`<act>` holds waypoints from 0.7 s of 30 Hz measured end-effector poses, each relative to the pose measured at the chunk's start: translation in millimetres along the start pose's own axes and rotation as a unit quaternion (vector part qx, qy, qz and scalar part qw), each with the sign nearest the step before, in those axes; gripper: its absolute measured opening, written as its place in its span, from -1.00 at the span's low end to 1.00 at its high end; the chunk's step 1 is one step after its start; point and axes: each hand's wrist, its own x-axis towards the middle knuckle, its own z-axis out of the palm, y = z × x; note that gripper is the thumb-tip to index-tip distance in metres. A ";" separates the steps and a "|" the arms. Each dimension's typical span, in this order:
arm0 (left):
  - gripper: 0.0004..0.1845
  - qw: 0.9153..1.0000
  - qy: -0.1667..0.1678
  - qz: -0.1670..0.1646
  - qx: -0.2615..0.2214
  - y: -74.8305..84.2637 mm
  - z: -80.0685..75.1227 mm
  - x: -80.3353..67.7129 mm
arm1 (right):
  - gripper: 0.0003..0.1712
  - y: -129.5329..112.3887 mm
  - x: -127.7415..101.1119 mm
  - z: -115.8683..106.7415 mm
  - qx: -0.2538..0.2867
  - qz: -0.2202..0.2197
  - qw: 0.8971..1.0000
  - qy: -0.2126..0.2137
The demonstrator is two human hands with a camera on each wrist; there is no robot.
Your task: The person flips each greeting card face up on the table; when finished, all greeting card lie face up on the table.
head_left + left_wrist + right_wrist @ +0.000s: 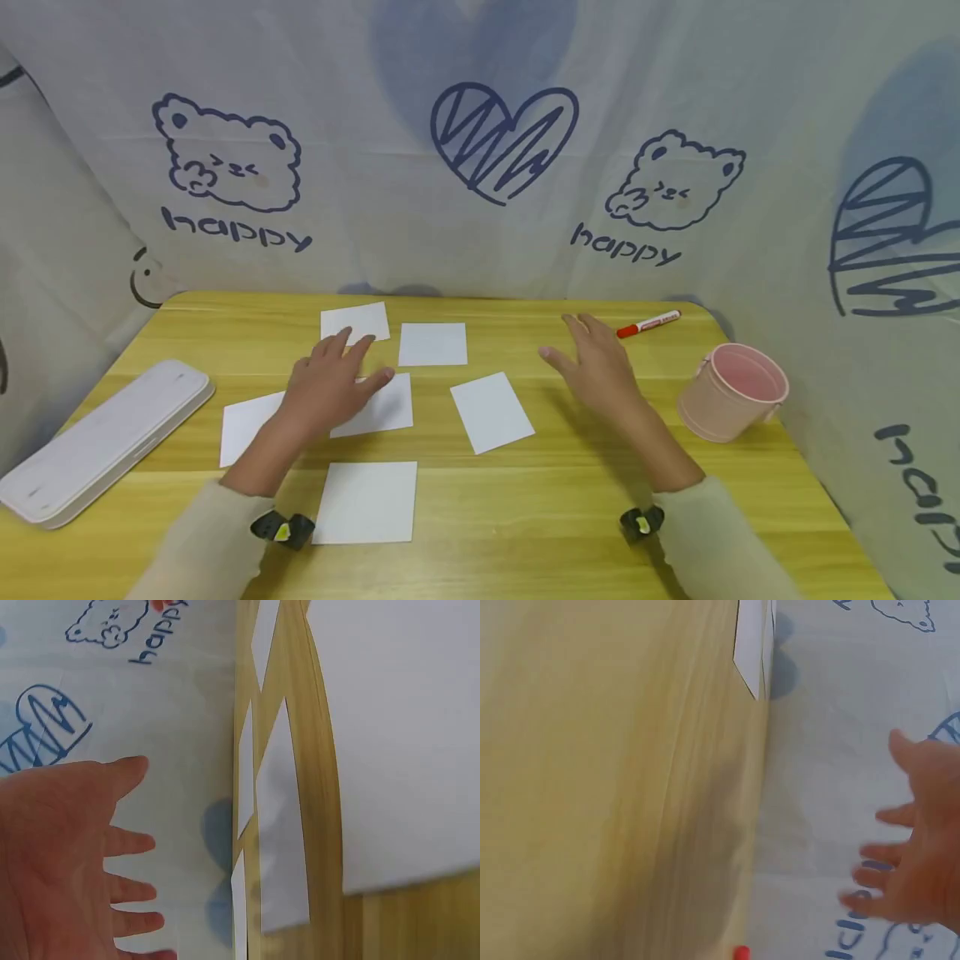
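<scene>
Some of the six plain white cards (432, 344), lying well to the left of a pink bucket (708, 404), are being partly hidden in the head view: two by the left hand (326, 387), another by the left forearm. In the left wrist view, that hand and one near card are being cropped by the frame edges. In the right wrist view, the right hand (596, 362) is being blurred and cropped, with only a small red spot being shown at the bottom edge. The bucket's floor is being concealed by its wall.

Everything is being supported by a yellowish wood-grained desk (570, 517). Behind and beside the bucket, the space is being enclosed by pale cloth (375, 208), printed with blue hearts, bear faces and the word "happy".

Both hands are being held above the desk, fingers spread, with nothing being grasped; the left is hovering over the cards farthest from the bucket. Between cards and bucket, the desk is being partly blocked by the right forearm. Behind and left of the bucket, a red-and-white marker (648, 324) is being seen near the right fingertips. Far left of the bucket, a long white case (105, 442) is being carried by the desk.
</scene>
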 end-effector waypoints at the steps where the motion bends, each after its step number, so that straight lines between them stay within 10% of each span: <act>1: -0.28 1.000 0.006 0.011 -0.005 4.1 1.8 3.4 | -0.10 0.1 2.5 1.8 0.031 -0.006 0.999 -0.013; 8: -0.54 0.995 -0.016 0.064 -0.071 27.9 19.3 33.4 | -0.32 5.7 25.0 20.4 0.172 -0.046 0.977 -0.115; 21: -0.72 0.989 -0.112 0.090 -0.037 41.5 46.8 70.0 | -0.48 11.8 51.8 55.6 0.166 -0.086 0.963 -0.195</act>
